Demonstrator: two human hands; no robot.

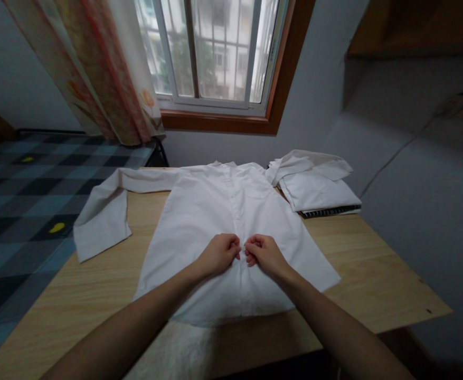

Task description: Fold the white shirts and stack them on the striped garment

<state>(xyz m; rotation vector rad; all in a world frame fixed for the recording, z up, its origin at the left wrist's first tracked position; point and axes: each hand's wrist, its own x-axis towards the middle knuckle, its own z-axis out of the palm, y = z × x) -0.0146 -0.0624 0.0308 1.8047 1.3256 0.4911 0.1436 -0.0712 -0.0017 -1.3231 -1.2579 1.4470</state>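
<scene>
A white long-sleeved shirt (199, 211) lies front side up on a wooden table (374, 279), its collar toward the window. One sleeve bends out over the left table edge; the other reaches toward a folded pile at the right. My left hand (225, 250) and my right hand (261, 250) face each other over the lower part of the button placket. Both are closed, with fingertips pinching the placket's edges a small distance apart. Whether a button is between the fingers is too small to tell.
Folded white clothes (318, 190) rest on a dark spiral-bound item (328, 212) at the table's back right. A bed with a checked cover (57, 195) adjoins the left side. Behind are a curtain (100, 68) and a barred window (215, 58); a wall shelf (413, 31) hangs upper right.
</scene>
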